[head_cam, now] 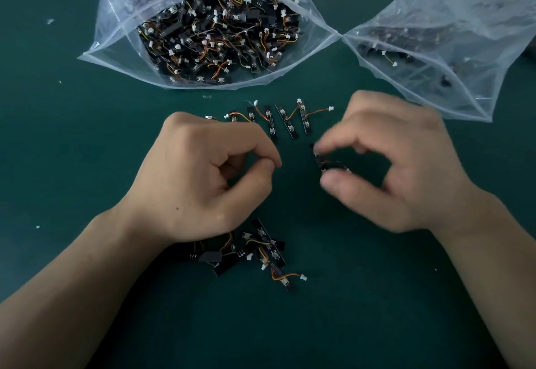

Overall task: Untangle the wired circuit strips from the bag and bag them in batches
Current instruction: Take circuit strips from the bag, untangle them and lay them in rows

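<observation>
A large clear bag [121, 58] lies open at the top, full of tangled black circuit strips [220, 37] with orange wires and white plugs. Below its mouth, several separated strips [287, 119] lie in a row on the green table. A small tangled pile [252, 252] lies near me, partly under my left wrist. My right hand [397, 165] pinches one black strip [322, 161] between thumb and fingers; it is blurred. My left hand [203, 177] hovers beside it with fingers curled, thumb against forefinger, nothing visible in it.
A second clear bag [452, 58] with a few strips inside lies at the top right, its corner touching the first bag. The green table [348, 325] carries small white flecks [50, 21] at the left.
</observation>
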`<state>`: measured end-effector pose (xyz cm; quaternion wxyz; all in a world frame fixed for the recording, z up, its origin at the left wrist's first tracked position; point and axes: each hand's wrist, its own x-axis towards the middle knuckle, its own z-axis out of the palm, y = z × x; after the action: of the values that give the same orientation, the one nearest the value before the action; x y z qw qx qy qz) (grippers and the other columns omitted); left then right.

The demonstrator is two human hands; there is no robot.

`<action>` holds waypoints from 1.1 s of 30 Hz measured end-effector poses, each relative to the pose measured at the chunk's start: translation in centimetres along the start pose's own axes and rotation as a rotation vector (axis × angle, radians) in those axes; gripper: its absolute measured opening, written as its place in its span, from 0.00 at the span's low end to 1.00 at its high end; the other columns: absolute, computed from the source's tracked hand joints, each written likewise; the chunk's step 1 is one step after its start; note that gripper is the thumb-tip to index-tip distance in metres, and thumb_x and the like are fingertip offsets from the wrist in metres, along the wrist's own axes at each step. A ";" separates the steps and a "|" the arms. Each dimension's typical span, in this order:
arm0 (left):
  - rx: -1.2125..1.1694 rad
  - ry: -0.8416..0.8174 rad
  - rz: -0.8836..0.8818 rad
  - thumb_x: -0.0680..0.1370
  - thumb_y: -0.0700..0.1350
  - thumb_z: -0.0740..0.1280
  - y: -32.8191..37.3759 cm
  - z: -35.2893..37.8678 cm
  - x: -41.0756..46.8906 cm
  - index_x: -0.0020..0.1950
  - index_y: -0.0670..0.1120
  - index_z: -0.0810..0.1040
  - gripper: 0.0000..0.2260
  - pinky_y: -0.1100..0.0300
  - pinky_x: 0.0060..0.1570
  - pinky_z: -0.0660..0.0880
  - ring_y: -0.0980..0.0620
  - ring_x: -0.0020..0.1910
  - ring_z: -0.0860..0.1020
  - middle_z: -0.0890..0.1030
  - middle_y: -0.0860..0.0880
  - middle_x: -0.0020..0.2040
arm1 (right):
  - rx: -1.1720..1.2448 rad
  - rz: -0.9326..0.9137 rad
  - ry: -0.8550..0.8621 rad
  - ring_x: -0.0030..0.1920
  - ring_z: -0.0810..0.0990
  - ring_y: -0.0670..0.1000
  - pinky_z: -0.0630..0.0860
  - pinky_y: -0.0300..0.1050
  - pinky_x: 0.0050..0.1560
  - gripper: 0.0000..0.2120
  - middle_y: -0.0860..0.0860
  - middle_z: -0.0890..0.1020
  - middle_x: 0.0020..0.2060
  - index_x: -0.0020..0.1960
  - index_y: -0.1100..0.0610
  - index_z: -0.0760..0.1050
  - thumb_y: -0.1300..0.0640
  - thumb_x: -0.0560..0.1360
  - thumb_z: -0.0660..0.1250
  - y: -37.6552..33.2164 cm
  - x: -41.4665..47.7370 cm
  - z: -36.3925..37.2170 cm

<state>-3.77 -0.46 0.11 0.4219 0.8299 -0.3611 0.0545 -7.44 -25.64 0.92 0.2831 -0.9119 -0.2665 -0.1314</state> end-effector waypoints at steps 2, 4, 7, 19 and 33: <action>0.007 0.000 -0.002 0.74 0.36 0.70 0.0 0.0 0.0 0.41 0.45 0.85 0.06 0.66 0.28 0.65 0.48 0.25 0.70 0.70 0.50 0.23 | -0.012 -0.090 -0.104 0.40 0.73 0.55 0.71 0.52 0.41 0.14 0.52 0.75 0.40 0.47 0.58 0.84 0.46 0.76 0.72 -1.3 -0.1 0.5; 0.018 -0.004 0.003 0.74 0.37 0.70 0.1 -0.1 0.1 0.41 0.45 0.85 0.06 0.67 0.29 0.65 0.48 0.25 0.69 0.69 0.51 0.23 | -0.035 -0.134 -0.240 0.41 0.72 0.55 0.70 0.52 0.42 0.18 0.53 0.76 0.41 0.50 0.57 0.84 0.41 0.75 0.73 -2.6 0.1 1.3; 0.029 -0.009 0.016 0.74 0.36 0.70 0.0 -0.2 0.2 0.40 0.46 0.85 0.07 0.70 0.30 0.64 0.49 0.25 0.69 0.69 0.52 0.24 | -0.074 -0.174 -0.366 0.44 0.74 0.56 0.68 0.50 0.45 0.22 0.53 0.80 0.46 0.54 0.54 0.84 0.37 0.72 0.74 -3.7 0.4 2.5; 0.035 0.008 0.003 0.75 0.36 0.70 0.0 -0.1 0.2 0.41 0.46 0.85 0.07 0.70 0.31 0.64 0.48 0.27 0.69 0.69 0.50 0.24 | -0.027 -0.231 -0.315 0.42 0.75 0.54 0.68 0.51 0.44 0.04 0.49 0.78 0.40 0.42 0.54 0.81 0.55 0.74 0.72 -3.5 0.5 3.2; -0.052 -0.027 -0.012 0.80 0.44 0.66 0.3 -0.1 0.2 0.39 0.44 0.81 0.11 0.68 0.29 0.64 0.49 0.27 0.70 0.71 0.52 0.25 | 0.093 -0.110 0.130 0.32 0.71 0.54 0.69 0.52 0.38 0.08 0.50 0.75 0.31 0.36 0.61 0.76 0.60 0.74 0.69 -1.0 0.6 3.1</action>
<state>-3.77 -0.59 0.42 0.4387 0.8214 -0.3631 0.0315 -7.23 -22.88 -0.88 0.3342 -0.8713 -0.3031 -0.1932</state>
